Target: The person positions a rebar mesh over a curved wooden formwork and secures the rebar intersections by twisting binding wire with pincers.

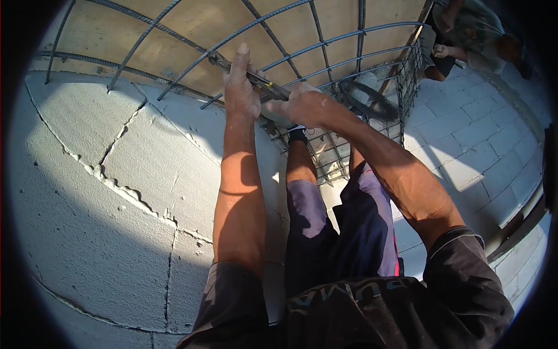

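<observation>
A pair of dark metal pincers (pixel 268 87) with a bit of yellow on it lies across in front of me, its head close to a crossing of the steel rebar (pixel 243 29). My right hand (pixel 306 106) is wrapped around the handle end. My left hand (pixel 242 93) closes around the tool nearer its head, thumb pointing up along it. Whether the left fingers also pinch a tie wire cannot be made out. Bars of the rebar grid pass just behind and above both hands.
A coil of dark wire (pixel 368 99) rests on the rebar cage (pixel 410 81) by my legs. Pale block masonry (pixel 104 232) is on the left, a plywood panel (pixel 290 41) behind the bars. Another person (pixel 474 35) is at the upper right, above the block surface (pixel 465 128).
</observation>
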`<state>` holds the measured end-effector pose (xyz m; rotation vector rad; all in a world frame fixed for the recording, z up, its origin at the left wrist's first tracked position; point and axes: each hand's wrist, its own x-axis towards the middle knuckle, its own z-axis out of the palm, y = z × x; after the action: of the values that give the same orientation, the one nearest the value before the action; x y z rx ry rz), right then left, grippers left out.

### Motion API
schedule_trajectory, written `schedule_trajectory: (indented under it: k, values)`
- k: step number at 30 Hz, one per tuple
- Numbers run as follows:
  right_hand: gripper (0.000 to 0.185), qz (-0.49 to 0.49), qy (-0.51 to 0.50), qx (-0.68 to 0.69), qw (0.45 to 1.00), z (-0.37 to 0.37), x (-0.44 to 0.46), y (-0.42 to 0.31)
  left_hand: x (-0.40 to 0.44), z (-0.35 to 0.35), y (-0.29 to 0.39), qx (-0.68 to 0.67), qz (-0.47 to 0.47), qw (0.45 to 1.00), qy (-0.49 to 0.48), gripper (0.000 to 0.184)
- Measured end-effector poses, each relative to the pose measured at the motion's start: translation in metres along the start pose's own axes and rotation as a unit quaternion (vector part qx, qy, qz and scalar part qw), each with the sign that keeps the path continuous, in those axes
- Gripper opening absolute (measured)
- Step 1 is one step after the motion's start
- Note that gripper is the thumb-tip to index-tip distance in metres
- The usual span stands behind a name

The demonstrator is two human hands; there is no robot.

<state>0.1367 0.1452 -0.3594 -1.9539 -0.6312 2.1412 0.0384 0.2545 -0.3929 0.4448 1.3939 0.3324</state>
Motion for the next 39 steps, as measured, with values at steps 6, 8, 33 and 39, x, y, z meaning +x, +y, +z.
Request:
schedule_trajectory:
  k: [6,8,33,39]
  values:
    - [0.043,0.021,-0.301,0.506,0.808,0.023,0.015,0.026,0.0,-0.013,0.014,-0.241,-0.133,0.934,-0.23,0.034]
    - [0.044,0.003,-0.326,0.516,0.792,0.028,0.015,0.025,0.009,-0.028,0.012,-0.256,-0.143,0.909,-0.297,0.034]
    - [0.033,-0.065,-0.143,0.245,0.957,0.036,0.032,0.02,-0.007,-0.011,0.017,0.068,0.011,0.998,0.003,0.031]
    - [0.038,-0.052,-0.353,0.511,0.782,0.029,0.027,0.022,0.002,-0.023,0.02,-0.124,-0.135,0.97,-0.158,0.029]
